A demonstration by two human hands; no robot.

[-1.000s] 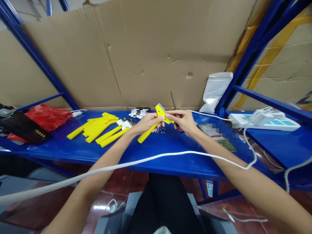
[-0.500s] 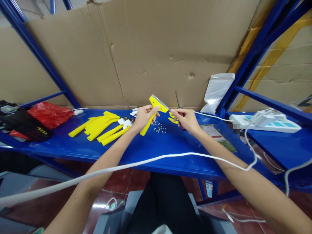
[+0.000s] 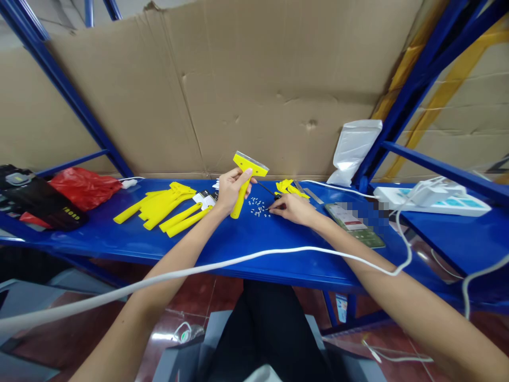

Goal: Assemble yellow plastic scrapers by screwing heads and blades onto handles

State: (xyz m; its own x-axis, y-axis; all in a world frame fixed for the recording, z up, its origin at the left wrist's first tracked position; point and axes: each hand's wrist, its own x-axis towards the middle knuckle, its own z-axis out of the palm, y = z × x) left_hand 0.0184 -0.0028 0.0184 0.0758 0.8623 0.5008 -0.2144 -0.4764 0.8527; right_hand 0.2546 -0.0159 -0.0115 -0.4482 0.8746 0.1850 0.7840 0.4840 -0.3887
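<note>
My left hand point(image 3: 233, 190) is closed around the handle of a yellow scraper point(image 3: 239, 201), its wide head with a metal edge tilted up and facing away from me. My right hand point(image 3: 293, 208) is closed on a screwdriver point(image 3: 265, 188); the dark shaft points left and away, and the grip is mostly hidden by the hand. The fingertips of that hand touch down at the edge of a scatter of small screws point(image 3: 259, 213) on the blue table point(image 3: 238, 244). Whether a screw is pinched there is too small to tell.
Several yellow scraper handles point(image 3: 159, 204) lie at left, near small black-and-white packs point(image 3: 205, 199). Yellow pieces point(image 3: 287, 187) and thin metal strips point(image 3: 314, 196) lie at back right. A phone point(image 3: 356, 225) and a power strip point(image 3: 433, 201) sit farther right. A white cable point(image 3: 254, 258) crosses in front.
My right hand has come down and left from the scraper's head to the screws. The screwdriver has swung from upright to pointing left. My left hand has shifted slightly left with the scraper.
</note>
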